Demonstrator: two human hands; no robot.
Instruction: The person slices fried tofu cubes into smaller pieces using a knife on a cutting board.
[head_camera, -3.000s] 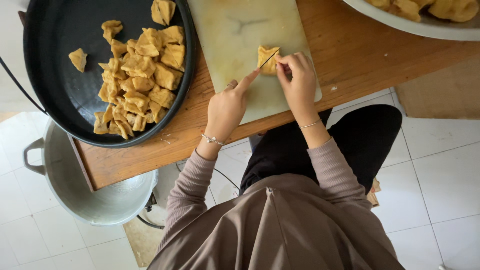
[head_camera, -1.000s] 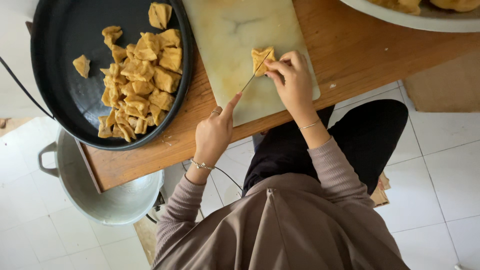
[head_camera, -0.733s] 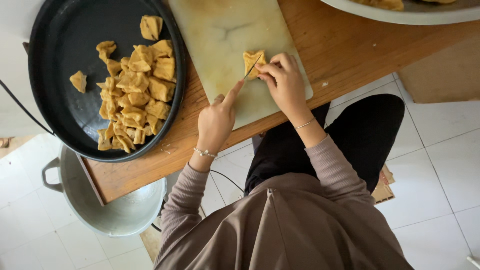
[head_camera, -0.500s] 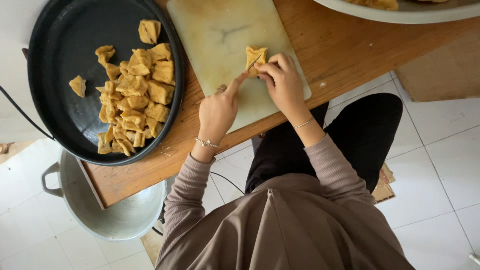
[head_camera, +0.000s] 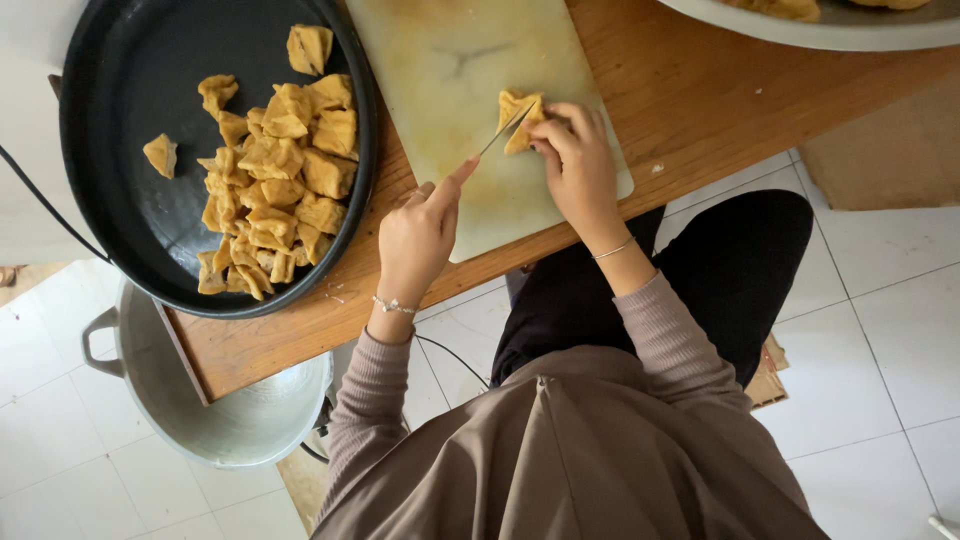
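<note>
The left hand's (head_camera: 420, 230) grip closes on a thin knife (head_camera: 503, 130); the right hand's (head_camera: 580, 165) grip pinches the fried piece (head_camera: 518, 108) at upper centre on the cutting board (head_camera: 450, 60). A clean slit probably needs a shallow blade and the pinching fingertips kept clear of it.

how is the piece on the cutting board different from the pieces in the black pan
The piece on the cutting board is single, pinned by one hand with the knife in the other hand against it. The pieces in the black pan lie mostly heaped and untouched, a few apart. The board piece looks larger; the pan pieces are smaller chunks. Both are golden-brown.
</note>
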